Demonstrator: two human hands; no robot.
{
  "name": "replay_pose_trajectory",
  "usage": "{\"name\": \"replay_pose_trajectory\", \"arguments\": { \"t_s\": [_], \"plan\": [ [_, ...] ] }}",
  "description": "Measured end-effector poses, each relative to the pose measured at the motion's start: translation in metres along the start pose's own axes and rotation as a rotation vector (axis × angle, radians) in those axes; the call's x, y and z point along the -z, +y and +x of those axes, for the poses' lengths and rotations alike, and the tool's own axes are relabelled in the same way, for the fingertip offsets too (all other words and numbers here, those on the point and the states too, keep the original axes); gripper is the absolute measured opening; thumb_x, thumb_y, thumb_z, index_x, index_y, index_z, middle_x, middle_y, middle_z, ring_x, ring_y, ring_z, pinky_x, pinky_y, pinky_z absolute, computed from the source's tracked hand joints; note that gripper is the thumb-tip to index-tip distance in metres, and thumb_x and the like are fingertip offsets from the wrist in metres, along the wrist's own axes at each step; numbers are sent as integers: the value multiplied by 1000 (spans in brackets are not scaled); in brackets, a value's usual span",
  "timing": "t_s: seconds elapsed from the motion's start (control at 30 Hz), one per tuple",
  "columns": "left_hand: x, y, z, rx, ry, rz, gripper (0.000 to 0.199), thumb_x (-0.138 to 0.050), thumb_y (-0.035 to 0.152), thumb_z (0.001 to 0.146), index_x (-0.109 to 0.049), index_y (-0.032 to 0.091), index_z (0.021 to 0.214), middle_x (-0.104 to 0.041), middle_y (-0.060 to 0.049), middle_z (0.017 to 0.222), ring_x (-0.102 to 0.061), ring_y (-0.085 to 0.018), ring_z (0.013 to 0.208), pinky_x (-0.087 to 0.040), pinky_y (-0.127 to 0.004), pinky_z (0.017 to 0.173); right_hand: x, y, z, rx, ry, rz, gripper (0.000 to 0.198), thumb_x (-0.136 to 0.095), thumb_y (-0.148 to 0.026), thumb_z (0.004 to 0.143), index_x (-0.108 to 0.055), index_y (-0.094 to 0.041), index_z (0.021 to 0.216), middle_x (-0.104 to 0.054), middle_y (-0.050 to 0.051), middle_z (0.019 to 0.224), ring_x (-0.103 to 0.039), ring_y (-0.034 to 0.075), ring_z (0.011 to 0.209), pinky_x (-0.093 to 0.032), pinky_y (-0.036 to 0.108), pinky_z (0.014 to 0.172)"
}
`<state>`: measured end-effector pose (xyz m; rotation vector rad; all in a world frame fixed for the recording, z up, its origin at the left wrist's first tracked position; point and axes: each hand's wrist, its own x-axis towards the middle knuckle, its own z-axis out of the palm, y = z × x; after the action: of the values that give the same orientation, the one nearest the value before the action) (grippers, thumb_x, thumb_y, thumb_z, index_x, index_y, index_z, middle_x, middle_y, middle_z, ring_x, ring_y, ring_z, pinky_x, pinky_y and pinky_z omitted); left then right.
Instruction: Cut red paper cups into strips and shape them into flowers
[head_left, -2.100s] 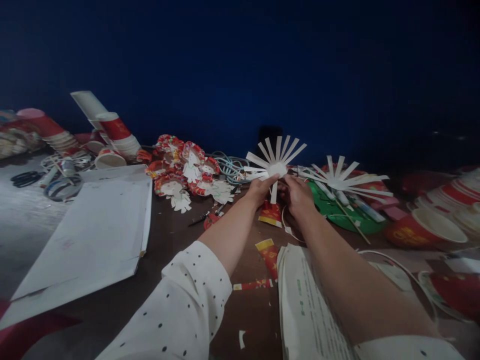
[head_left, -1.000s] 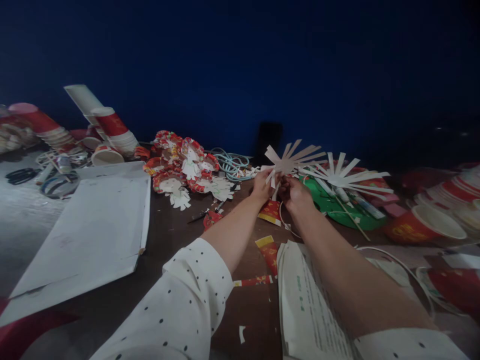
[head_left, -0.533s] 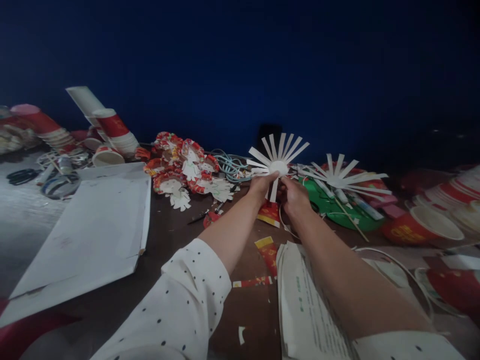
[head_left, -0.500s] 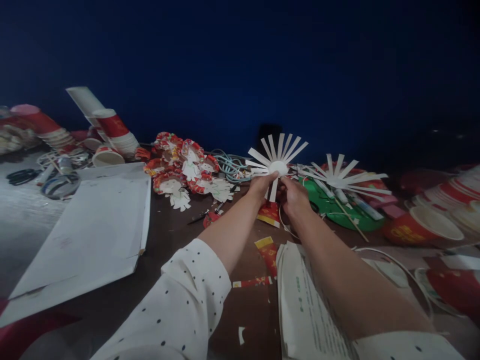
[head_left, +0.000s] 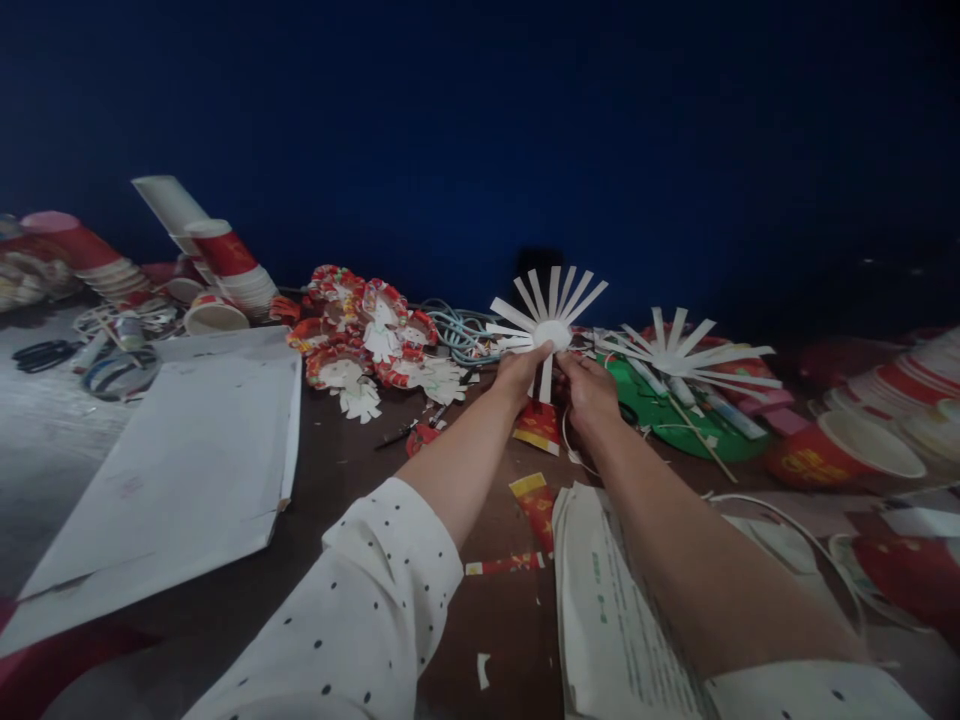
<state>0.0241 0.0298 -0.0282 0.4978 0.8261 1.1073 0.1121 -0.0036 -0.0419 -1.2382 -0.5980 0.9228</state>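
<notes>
Between my hands is a paper cup cut into strips [head_left: 553, 334], its white strips fanned out around a round base. My left hand [head_left: 523, 372] grips it from the left, thumb on the base. On the right, my right hand [head_left: 589, 385] has its fingers closed at the cup's lower edge; the fingertips are partly hidden. Red and yellow paper scraps [head_left: 538, 428] lie just below the hands. A second cup cut into strips [head_left: 671, 358] rests at the right, over a green plate [head_left: 697, 440].
A white board [head_left: 195, 450] lies at left, near stacked red and white paper cups [head_left: 232, 265]. Several red paper crafts [head_left: 367, 330] with white cutouts sit behind it. Printed sheets [head_left: 615, 610] lie in front, and a red paper cup [head_left: 840, 450] lies at right.
The held cut cup has shifted slightly to the left and turned a little. Both hands keep their hold, and the things on the table look the same.
</notes>
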Motion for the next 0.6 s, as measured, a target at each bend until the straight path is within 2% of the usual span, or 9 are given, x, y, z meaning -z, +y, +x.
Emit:
{"name": "replay_pose_trajectory", "arguments": {
  "t_s": [0.13, 0.27, 0.43, 0.6],
  "plan": [
    [1, -3, 2, -83, -7, 88, 31, -83, 23, 66, -71, 13, 92, -71, -4, 65, -69, -20, 61, -59, -35, 69, 1, -2, 1, -17, 23, -48, 14, -77, -31, 65, -67, -22, 68, -61, -5, 54, -52, 10, 46, -46, 21, 43],
    [2, -5, 4, -120, -36, 123, 29, -86, 26, 62, -71, 14, 84, -73, -6, 70, -71, -23, 72, -58, -39, 77, 1, -4, 1, 22, 41, -142, 12, -73, -30, 66, -64, -22, 64, -63, -4, 56, -55, 12, 48, -47, 24, 46],
    [3, -9, 7, -169, -51, 142, 27, -86, 25, 60, -71, 15, 80, -75, -7, 77, -72, -25, 80, -57, -40, 81, 4, -5, 2, 136, 69, -309, 6, -70, -28, 67, -69, -22, 68, -62, -4, 55, -54, 14, 48, -43, 26, 46],
    [3, -9, 6, -154, -50, 140, 22, -84, 22, 63, -71, 15, 79, -74, -7, 75, -72, -25, 80, -57, -40, 81, 6, -12, 2, 321, 104, -500, 6, -71, -23, 68, -67, -22, 64, -65, -2, 62, -59, 16, 60, -47, 27, 61]
  ]
}}
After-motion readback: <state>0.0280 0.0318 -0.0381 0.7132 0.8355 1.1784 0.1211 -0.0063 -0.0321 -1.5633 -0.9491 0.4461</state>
